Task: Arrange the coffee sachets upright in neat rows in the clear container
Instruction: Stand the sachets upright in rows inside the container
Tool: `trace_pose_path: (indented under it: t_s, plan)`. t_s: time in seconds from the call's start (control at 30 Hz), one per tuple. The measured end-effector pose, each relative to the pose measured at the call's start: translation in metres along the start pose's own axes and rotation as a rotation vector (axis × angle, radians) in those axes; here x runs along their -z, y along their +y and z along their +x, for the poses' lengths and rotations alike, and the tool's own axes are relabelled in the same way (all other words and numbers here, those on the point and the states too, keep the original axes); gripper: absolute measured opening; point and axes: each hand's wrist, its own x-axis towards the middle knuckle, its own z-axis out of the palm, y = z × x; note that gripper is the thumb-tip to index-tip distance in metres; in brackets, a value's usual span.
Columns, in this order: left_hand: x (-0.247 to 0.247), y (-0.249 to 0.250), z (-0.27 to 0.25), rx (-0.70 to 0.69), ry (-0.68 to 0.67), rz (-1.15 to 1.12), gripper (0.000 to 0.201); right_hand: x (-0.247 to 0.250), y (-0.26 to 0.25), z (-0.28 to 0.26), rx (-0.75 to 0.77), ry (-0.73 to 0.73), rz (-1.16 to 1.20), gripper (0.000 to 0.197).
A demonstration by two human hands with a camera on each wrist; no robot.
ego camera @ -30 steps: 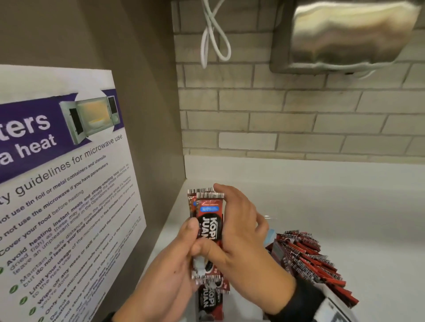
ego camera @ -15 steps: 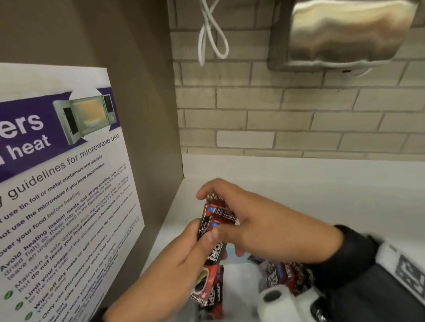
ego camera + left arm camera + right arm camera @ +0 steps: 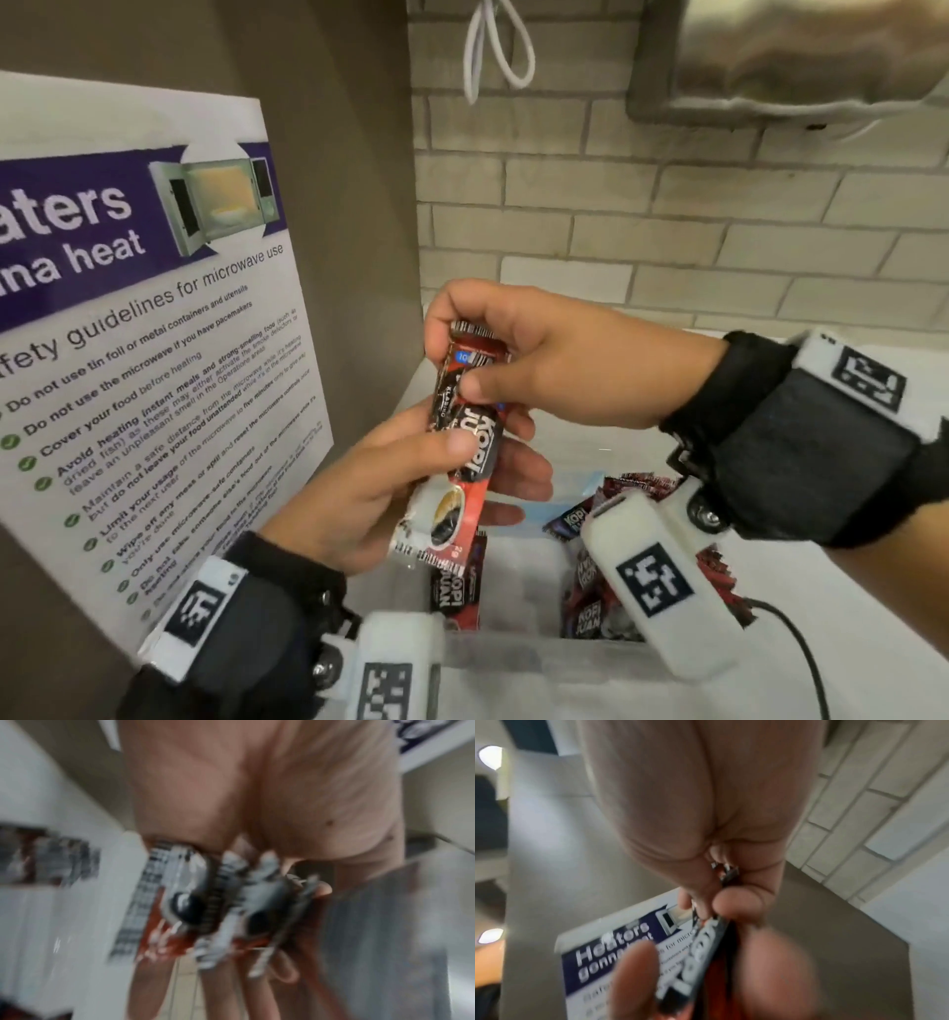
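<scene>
A small stack of red-and-black coffee sachets (image 3: 464, 452) is held upright in the air above the clear container (image 3: 513, 663). My left hand (image 3: 411, 478) grips the stack's lower half, thumb across the front. My right hand (image 3: 513, 354) pinches its top end from the right. The left wrist view shows the sachets' (image 3: 205, 902) bottom ends, blurred. In the right wrist view the sachets (image 3: 706, 935) run between thumb and fingers. More sachets (image 3: 606, 514) lie loose at the container's right side, and one sachet (image 3: 454, 591) stands near its left side.
A microwave safety poster (image 3: 154, 334) leans on the brown panel to the left. A brick wall (image 3: 667, 216) rises behind the white counter (image 3: 873, 642). A steel dispenser (image 3: 796, 56) and a white cable loop (image 3: 498, 46) hang above.
The stack has tilted and stayed between both hands. My right hand has shifted from wrapping its side to pinching its top, with the wrist swung out to the right over the loose sachets.
</scene>
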Motion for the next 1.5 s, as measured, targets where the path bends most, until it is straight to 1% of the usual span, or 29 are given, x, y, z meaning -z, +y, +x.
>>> trace_pose_path:
  t_s: [0.03,0.07,0.1,0.17,0.23,0.3,0.33,0.47,0.57,0.6,0.67,0.73,0.8,0.87,0.9,0.97,1.07,1.1,1.17,1.23,1.3,1.33,1.4,1.5]
  plan:
    - [-0.002,0.000,0.000,0.017,-0.037,-0.058,0.039,0.000,0.001,0.001,0.011,0.016,-0.058,0.031]
    - [-0.004,0.000,0.001,0.030,-0.034,-0.086,0.036,0.001,0.001,0.002,0.016,0.036,-0.109,0.029]
    - [-0.006,0.000,0.002,0.039,0.014,-0.084,0.034,0.002,0.001,0.002,0.018,0.057,-0.146,0.027]
    - [-0.009,0.001,0.003,0.039,0.163,-0.016,0.033,0.006,0.004,0.002,0.033,0.106,-0.243,0.025]
    - [-0.011,0.002,0.001,0.041,0.235,0.051,0.035,0.010,0.007,0.003,0.051,0.160,-0.338,0.032]
    - [-0.014,0.002,0.000,0.059,0.279,0.088,0.036,0.011,0.009,0.008,0.038,0.172,-0.310,0.035]
    - [-0.015,0.003,-0.002,0.070,0.305,0.097,0.036,0.011,0.010,0.010,0.025,0.165,-0.292,0.034]
    - [-0.011,0.006,-0.006,0.061,0.415,0.109,0.033,0.015,0.016,0.018,-0.018,0.155,-0.273,0.019]
    - [-0.007,0.008,-0.008,0.020,0.478,0.121,0.042,0.018,0.016,0.021,-0.018,0.206,-0.210,0.013]
    - [-0.006,0.008,-0.007,0.008,0.496,0.125,0.040,0.017,0.016,0.022,-0.016,0.194,-0.197,0.011]
    - [-0.005,0.008,-0.006,-0.013,0.509,0.136,0.033,0.012,0.016,0.024,-0.024,0.135,-0.180,0.019]
    - [-0.004,0.006,-0.004,-0.017,0.499,0.130,0.035,0.006,0.019,0.027,-0.033,0.105,-0.144,0.024]
    - [-0.003,0.005,-0.004,-0.012,0.482,0.117,0.042,0.003,0.021,0.030,-0.047,0.122,-0.139,0.024]
    - [0.000,0.003,-0.006,-0.019,0.485,0.105,0.052,0.005,0.022,0.031,-0.060,0.165,-0.184,0.024]
    - [0.002,0.002,-0.008,-0.032,0.498,0.099,0.054,0.008,0.022,0.031,-0.063,0.192,-0.214,0.026]
    - [0.009,-0.002,-0.010,-0.064,0.546,0.065,0.050,0.015,0.023,0.029,-0.071,0.244,-0.251,0.028]
    - [0.020,-0.007,-0.016,-0.112,0.650,0.014,0.033,0.029,0.026,0.022,-0.087,0.275,-0.238,0.019]
    - [0.024,-0.009,-0.018,-0.125,0.688,0.018,0.029,0.032,0.028,0.018,-0.104,0.249,-0.243,0.018]
    - [0.028,-0.013,-0.021,-0.151,0.746,0.031,0.023,0.027,0.033,0.013,-0.158,0.138,-0.320,0.018]
    - [0.031,-0.017,-0.022,-0.171,0.779,0.033,0.018,0.007,0.041,0.008,-0.178,0.001,-0.457,0.018]
    - [0.032,-0.020,-0.023,-0.183,0.791,0.034,0.014,-0.023,0.052,0.006,-0.150,-0.106,-0.619,0.019]
    - [0.032,-0.022,-0.023,-0.186,0.791,0.036,0.015,-0.037,0.058,0.006,-0.139,-0.147,-0.671,0.020]
    - [0.032,-0.025,-0.023,-0.186,0.789,0.045,0.020,-0.062,0.071,0.007,-0.134,-0.210,-0.698,0.021]
    - [0.032,-0.030,-0.025,-0.187,0.791,0.056,0.026,-0.085,0.084,0.011,-0.119,-0.285,-0.745,0.025]
